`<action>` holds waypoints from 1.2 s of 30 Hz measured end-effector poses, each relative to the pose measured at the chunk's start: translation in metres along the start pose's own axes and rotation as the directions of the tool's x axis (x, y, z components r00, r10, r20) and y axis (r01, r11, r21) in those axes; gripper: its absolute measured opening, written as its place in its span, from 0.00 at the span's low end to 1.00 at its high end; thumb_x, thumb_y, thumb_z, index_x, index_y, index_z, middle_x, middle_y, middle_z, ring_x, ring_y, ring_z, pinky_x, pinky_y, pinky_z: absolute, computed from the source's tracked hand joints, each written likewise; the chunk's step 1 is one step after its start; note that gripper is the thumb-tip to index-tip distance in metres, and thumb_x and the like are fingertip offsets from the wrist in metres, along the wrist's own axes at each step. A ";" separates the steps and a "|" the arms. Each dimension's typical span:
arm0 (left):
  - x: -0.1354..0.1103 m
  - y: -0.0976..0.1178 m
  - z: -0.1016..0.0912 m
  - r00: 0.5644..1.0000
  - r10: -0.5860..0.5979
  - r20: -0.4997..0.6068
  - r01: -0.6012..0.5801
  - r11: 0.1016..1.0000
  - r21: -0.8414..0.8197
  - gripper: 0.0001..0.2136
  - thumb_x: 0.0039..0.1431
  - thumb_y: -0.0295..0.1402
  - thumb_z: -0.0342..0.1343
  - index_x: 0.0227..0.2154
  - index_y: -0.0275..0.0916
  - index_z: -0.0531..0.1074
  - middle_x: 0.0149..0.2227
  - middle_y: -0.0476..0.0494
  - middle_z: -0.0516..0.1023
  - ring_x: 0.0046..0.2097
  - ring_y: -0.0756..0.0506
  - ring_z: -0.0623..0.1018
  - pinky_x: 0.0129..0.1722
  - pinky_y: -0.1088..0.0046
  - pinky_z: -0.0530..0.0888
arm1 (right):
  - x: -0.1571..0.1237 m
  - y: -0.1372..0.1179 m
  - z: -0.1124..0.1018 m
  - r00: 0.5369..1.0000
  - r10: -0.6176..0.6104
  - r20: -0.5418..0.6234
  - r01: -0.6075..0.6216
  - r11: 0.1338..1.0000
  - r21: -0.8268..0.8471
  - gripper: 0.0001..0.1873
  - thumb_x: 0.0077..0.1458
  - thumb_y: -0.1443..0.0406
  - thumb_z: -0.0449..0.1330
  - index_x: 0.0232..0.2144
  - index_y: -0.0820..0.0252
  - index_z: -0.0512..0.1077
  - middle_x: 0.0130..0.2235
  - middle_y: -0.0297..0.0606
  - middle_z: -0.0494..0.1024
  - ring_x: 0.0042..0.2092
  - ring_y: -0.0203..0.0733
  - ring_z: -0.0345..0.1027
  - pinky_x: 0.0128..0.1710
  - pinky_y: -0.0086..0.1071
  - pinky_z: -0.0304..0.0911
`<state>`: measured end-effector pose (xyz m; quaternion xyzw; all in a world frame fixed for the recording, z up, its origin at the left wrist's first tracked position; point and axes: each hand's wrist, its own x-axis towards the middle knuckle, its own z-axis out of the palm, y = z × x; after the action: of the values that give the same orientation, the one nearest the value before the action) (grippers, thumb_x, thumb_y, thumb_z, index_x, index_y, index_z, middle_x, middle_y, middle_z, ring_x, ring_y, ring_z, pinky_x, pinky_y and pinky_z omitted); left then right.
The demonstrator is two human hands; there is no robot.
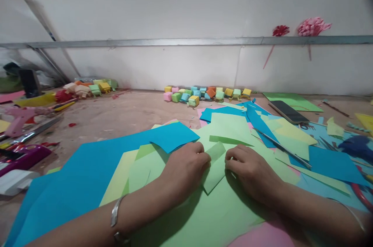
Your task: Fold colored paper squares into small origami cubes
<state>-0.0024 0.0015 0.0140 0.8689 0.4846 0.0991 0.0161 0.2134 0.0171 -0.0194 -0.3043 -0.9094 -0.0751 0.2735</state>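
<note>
Folded green paper (215, 175) lies between the hands above a pale green sheet (215, 219), long axis slanting away rightward, its left edge pinched in the nearer left hand's (188, 169) grip; right hand's (252, 171) hold cannot be determined.

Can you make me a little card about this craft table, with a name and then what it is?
Left hand: holding the small green paper
Right hand: holding its other side
Big blue paper: left of it
Colourful little cubes: grouped near the wall
Flowers: one pink, one red, at the metal rail
</note>
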 end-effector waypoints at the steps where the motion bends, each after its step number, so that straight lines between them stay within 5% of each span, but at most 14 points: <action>1: 0.001 -0.002 0.001 1.000 -0.011 0.021 0.011 1.000 0.027 0.12 0.61 0.22 0.47 0.30 0.37 0.77 0.35 0.40 0.76 0.37 0.43 0.74 0.31 0.71 0.65 | 0.001 0.000 0.000 1.000 -0.004 0.011 0.003 1.000 0.016 0.19 0.59 0.78 0.46 0.24 0.62 0.72 0.34 0.41 0.76 0.34 0.40 0.62 0.31 0.32 0.58; 7: 0.005 -0.005 0.002 0.990 -0.057 0.131 0.060 0.998 -0.018 0.13 0.51 0.17 0.52 0.35 0.36 0.78 0.36 0.42 0.76 0.38 0.44 0.74 0.32 0.71 0.66 | 0.009 -0.005 -0.001 0.990 -0.138 0.026 0.135 0.987 0.084 0.17 0.62 0.76 0.45 0.36 0.64 0.73 0.47 0.47 0.78 0.39 0.43 0.65 0.35 0.37 0.62; 11: 0.004 -0.002 0.000 0.990 -0.045 0.136 0.057 0.995 -0.086 0.11 0.53 0.19 0.51 0.31 0.36 0.78 0.33 0.43 0.73 0.36 0.45 0.73 0.31 0.72 0.65 | 0.010 -0.012 -0.003 0.974 -0.188 0.123 0.178 0.980 0.090 0.16 0.59 0.72 0.52 0.48 0.60 0.70 0.44 0.42 0.78 0.40 0.44 0.63 0.36 0.37 0.54; 14: 0.002 -0.001 0.000 0.991 -0.021 0.131 0.037 0.992 -0.121 0.11 0.57 0.21 0.50 0.30 0.36 0.78 0.31 0.44 0.71 0.34 0.46 0.73 0.29 0.72 0.63 | 0.009 -0.013 -0.007 0.975 -0.167 0.148 0.155 0.984 0.089 0.16 0.57 0.73 0.54 0.47 0.58 0.71 0.39 0.39 0.76 0.40 0.43 0.62 0.38 0.37 0.53; 20: 0.000 0.000 -0.002 0.992 -0.028 0.125 0.038 0.996 -0.080 0.12 0.58 0.21 0.51 0.22 0.36 0.75 0.27 0.46 0.68 0.30 0.48 0.70 0.26 0.72 0.58 | 0.010 -0.010 -0.019 0.965 -0.256 -0.052 0.254 0.966 -0.039 0.14 0.61 0.74 0.49 0.32 0.61 0.73 0.37 0.42 0.75 0.39 0.44 0.61 0.36 0.37 0.52; 23: 0.002 0.004 -0.005 0.988 -0.076 0.137 0.085 0.995 -0.060 0.14 0.63 0.29 0.53 0.22 0.35 0.76 0.27 0.46 0.69 0.30 0.48 0.70 0.26 0.71 0.57 | 0.004 -0.007 -0.024 0.935 -0.355 0.016 0.354 0.925 -0.135 0.17 0.63 0.74 0.49 0.24 0.61 0.70 0.29 0.39 0.72 0.32 0.42 0.58 0.33 0.38 0.49; 28: 0.002 0.006 -0.001 0.987 -0.081 0.137 0.080 0.997 0.011 0.19 0.65 0.43 0.53 0.23 0.35 0.74 0.27 0.45 0.71 0.31 0.45 0.70 0.27 0.70 0.58 | -0.013 -0.002 -0.025 0.939 -0.316 0.136 0.337 0.926 -0.171 0.17 0.63 0.75 0.47 0.29 0.63 0.73 0.28 0.40 0.72 0.32 0.43 0.59 0.32 0.39 0.49; 32: 0.001 0.002 0.005 0.996 -0.029 0.079 0.032 0.999 -0.031 0.10 0.51 0.33 0.68 0.30 0.34 0.73 0.33 0.45 0.73 0.35 0.45 0.71 0.29 0.71 0.62 | -0.018 -0.004 -0.023 0.948 -0.264 0.176 0.294 0.941 -0.170 0.14 0.63 0.73 0.48 0.33 0.63 0.73 0.31 0.43 0.74 0.34 0.44 0.62 0.35 0.40 0.53; 36: 0.003 0.002 0.003 0.997 0.028 0.065 -0.020 0.993 -0.117 0.04 0.53 0.26 0.64 0.28 0.36 0.74 0.34 0.46 0.75 0.37 0.45 0.71 0.35 0.69 0.65 | -0.018 -0.006 -0.021 0.963 -0.203 0.178 0.229 0.964 -0.138 0.13 0.61 0.74 0.48 0.34 0.63 0.72 0.32 0.43 0.74 0.34 0.44 0.63 0.36 0.39 0.55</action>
<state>0.0012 0.0030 0.0116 0.8752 0.4666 0.0984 0.0818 0.2314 -0.0033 -0.0114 -0.2289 -0.9476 -0.1510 0.1638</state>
